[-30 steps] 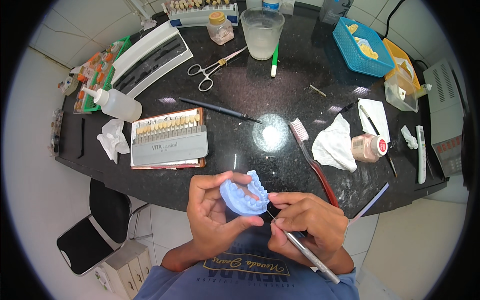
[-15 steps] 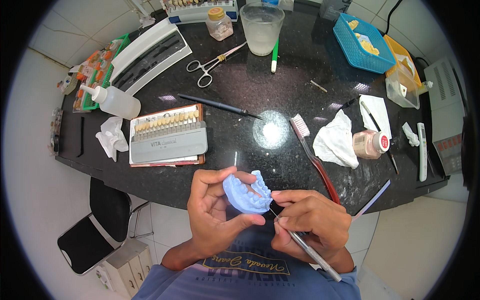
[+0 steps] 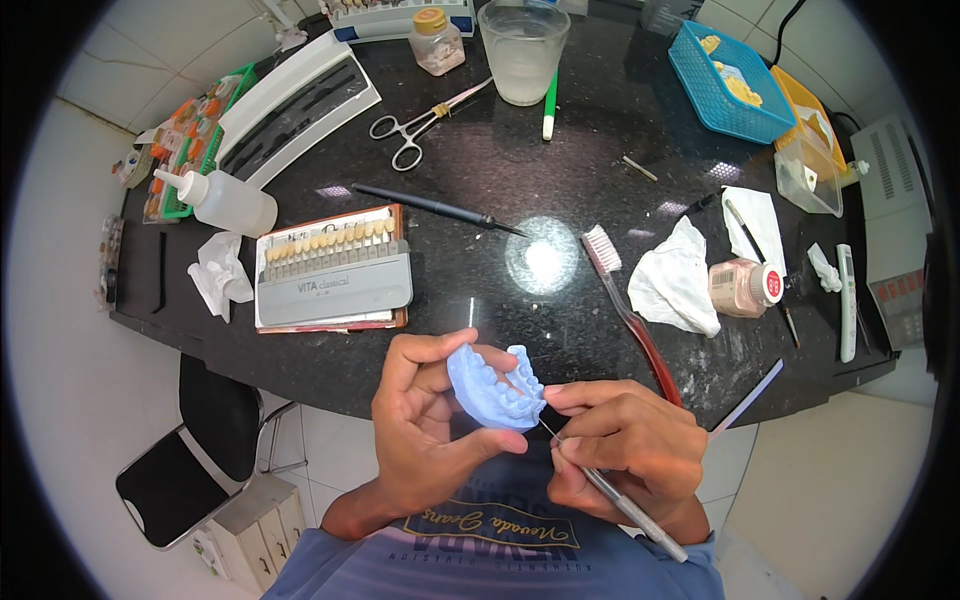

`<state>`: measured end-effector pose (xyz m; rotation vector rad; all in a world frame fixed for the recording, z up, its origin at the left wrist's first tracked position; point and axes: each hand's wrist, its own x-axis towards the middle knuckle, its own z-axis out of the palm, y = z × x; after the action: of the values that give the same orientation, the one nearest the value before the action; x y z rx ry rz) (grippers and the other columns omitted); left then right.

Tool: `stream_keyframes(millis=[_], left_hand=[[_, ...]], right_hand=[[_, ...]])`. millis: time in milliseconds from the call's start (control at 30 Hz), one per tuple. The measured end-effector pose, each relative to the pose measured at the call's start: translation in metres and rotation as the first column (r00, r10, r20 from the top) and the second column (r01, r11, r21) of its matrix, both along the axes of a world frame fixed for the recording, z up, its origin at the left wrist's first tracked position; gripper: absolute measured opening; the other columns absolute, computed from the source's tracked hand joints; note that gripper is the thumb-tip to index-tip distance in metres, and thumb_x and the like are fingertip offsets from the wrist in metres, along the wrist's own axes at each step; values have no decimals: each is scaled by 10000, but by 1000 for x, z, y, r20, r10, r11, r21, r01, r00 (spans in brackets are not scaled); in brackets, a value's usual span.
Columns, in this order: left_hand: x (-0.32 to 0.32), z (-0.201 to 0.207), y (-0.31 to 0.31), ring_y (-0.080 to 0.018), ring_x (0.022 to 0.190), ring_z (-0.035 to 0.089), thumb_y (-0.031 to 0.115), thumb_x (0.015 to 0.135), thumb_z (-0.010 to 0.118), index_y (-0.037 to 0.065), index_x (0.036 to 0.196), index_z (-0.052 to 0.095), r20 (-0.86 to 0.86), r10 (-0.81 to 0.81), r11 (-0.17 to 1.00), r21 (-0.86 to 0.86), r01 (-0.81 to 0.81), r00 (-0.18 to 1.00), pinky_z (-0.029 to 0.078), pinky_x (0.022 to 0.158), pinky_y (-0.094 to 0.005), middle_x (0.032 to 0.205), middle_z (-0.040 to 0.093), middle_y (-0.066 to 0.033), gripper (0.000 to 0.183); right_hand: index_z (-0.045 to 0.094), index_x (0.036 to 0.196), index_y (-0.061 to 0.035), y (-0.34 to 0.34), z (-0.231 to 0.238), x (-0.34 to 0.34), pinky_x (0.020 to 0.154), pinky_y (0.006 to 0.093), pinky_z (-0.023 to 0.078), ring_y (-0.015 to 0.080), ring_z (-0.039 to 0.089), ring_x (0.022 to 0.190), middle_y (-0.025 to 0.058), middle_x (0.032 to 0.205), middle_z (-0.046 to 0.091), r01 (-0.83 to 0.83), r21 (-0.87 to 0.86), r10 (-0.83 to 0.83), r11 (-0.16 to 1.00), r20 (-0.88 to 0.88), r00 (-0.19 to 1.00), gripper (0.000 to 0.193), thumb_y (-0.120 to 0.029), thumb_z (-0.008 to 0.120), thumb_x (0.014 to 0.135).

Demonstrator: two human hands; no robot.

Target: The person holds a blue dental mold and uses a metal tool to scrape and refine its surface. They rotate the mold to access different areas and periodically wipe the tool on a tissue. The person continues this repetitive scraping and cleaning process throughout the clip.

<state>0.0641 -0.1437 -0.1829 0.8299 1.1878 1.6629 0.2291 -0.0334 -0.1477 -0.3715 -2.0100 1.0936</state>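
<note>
Between the thumb and fingers of my left hand (image 3: 425,420) is a blue dental model (image 3: 488,395), a horseshoe-shaped arch of teeth held tilted over the table's front edge. My right hand (image 3: 635,440) grips a thin metal carving tool (image 3: 630,512) like a pen. Its handle slants down to the lower right, and its slim tip meets the model's right end or lies very close to it. A fingertip of the right hand also rests against the model there. Exact tip contact is too small to make out.
On the black stone table lie a tooth shade guide (image 3: 335,280), a dark brush (image 3: 435,208), a red-handled toothbrush (image 3: 630,310), a pink powder jar (image 3: 742,288) and tissue (image 3: 675,280). Farther back are scissor-handled forceps (image 3: 410,135), a glass (image 3: 522,55) and a blue basket (image 3: 735,110). A squeeze bottle (image 3: 225,203) stands left.
Both hands keep their holds, and the model has turned very slightly. The table things appear shifted a few pixels, as the view moved a little.
</note>
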Motion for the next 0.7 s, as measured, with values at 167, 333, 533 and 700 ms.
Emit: stream_keyframes(millis=[167, 333, 533, 700], left_hand=[[-2, 4, 0, -264, 1161, 658, -2, 723, 895, -7, 1376, 373, 54, -11, 998, -53, 14, 998, 542, 1016, -379, 1230, 635, -247, 836], [-2, 2, 0, -263, 1164, 657, 17, 728, 896, -12, 1379, 373, 42, -18, 1000, -23, 19, 999, 541, 1018, -376, 1225, 639, -247, 835], [-2, 2, 1, -265, 1172, 653, 20, 732, 894, -16, 1376, 372, 34, -22, 999, -26, 23, 999, 539, 1021, -377, 1227, 638, -251, 830], [-2, 3, 0, -266, 1177, 650, 20, 733, 894, -17, 1384, 371, 38, -25, 999, -41, 27, 999, 539, 1022, -377, 1224, 641, -249, 835]], right_hand=[[667, 799, -4, 1, -1, 2, 681, 330, 624, 311, 747, 898, 93, 786, 682, -19, -17, 19, 1000, 6, 1000, 252, 41, 840, 622], [672, 800, -5, 1, -2, 3, 680, 330, 625, 311, 747, 897, 97, 791, 686, -24, -22, 24, 999, -3, 1000, 245, 32, 844, 630], [677, 800, -1, 1, -3, 4, 683, 330, 625, 314, 747, 904, 100, 795, 689, -25, -25, 25, 999, -12, 1000, 229, 23, 848, 650], [676, 796, 0, 0, -3, 5, 683, 330, 627, 315, 747, 905, 101, 795, 688, -20, -21, 20, 1000, -5, 1000, 218, 22, 845, 660]])
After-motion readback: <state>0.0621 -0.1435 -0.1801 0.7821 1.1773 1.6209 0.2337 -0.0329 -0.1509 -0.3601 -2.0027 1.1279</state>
